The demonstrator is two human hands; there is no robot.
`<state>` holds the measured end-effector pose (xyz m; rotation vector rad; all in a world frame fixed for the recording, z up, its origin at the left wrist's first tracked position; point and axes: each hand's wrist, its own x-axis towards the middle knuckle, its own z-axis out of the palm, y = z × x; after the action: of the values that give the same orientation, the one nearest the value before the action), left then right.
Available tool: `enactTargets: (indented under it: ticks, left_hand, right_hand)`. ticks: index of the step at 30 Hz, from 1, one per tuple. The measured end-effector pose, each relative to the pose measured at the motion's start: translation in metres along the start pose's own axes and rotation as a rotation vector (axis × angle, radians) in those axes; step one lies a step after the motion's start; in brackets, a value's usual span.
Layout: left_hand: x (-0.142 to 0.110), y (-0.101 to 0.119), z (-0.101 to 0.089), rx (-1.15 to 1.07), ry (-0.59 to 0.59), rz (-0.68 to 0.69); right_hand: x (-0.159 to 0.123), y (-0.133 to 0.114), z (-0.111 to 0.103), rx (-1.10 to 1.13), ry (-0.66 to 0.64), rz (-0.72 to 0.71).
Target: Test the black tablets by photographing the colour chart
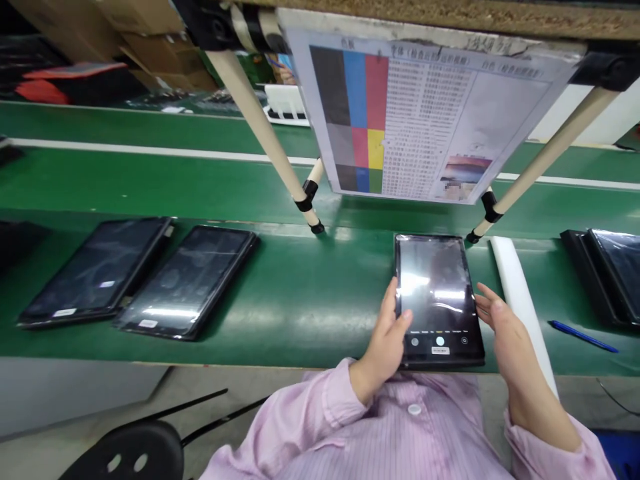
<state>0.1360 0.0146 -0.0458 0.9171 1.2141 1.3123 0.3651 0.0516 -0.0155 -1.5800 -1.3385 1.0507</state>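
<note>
While tablet (435,300) faces up, long axis — forward

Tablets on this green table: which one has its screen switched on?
The tablet between the person's left hand and right hand shows lit icons; the two left tablets and the right-edge tablet look dark.

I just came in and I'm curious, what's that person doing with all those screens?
A person in a pink striped sleeve has a tablet in front of them, its screen lit with small buttons near the bottom. The left hand holds its left edge, and the open right hand is by the right edge; I can't tell if it touches. A colour chart hangs beyond it. Two more tablets lie to the left, and a blue pen to the right.
</note>
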Motion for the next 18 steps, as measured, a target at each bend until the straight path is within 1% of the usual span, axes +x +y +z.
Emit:
enactTargets:
  ticks: [1, 3, 6, 8, 10, 13, 15, 16, 17, 18]
  left_hand:
    - [-0.003, 0.004, -0.009, -0.014, 0.021, 0.012]
    - [-0.010, 0.013, -0.032, -0.054, 0.072, 0.000]
    - [-0.022, 0.021, -0.074, -0.071, 0.178, 0.000]
    - [-0.026, 0.021, -0.102, -0.036, 0.258, 0.031]
    - [-0.026, 0.017, -0.127, -0.002, 0.325, 0.042]
    - [-0.019, 0.005, -0.156, 0.035, 0.368, 0.019]
    - [-0.012, -0.003, -0.168, 0.055, 0.377, -0.004]
    - [-0.010, -0.007, -0.172, 0.063, 0.379, -0.011]
    - [-0.008, -0.009, -0.175, 0.068, 0.378, -0.013]
    - [-0.006, -0.011, -0.176, 0.071, 0.374, -0.010]
  right_hand:
    - [-0.004, -0.008, 0.006, 0.033, -0.006, 0.010]
    - [-0.014, -0.024, 0.021, 0.107, -0.060, -0.017]
    - [-0.027, -0.043, 0.054, 0.202, -0.202, -0.091]
    - [-0.032, -0.048, 0.078, 0.233, -0.292, -0.117]
    - [-0.035, -0.049, 0.101, 0.225, -0.365, -0.102]
    - [-0.036, -0.046, 0.126, 0.203, -0.477, -0.041]
    - [-0.033, -0.045, 0.128, 0.217, -0.546, -0.033]
    - [-0.029, -0.045, 0.123, 0.210, -0.543, -0.063]
    - [-0.024, -0.045, 0.112, 0.181, -0.493, -0.117]
    - [-0.016, -0.044, 0.097, 0.123, -0.395, -0.192]
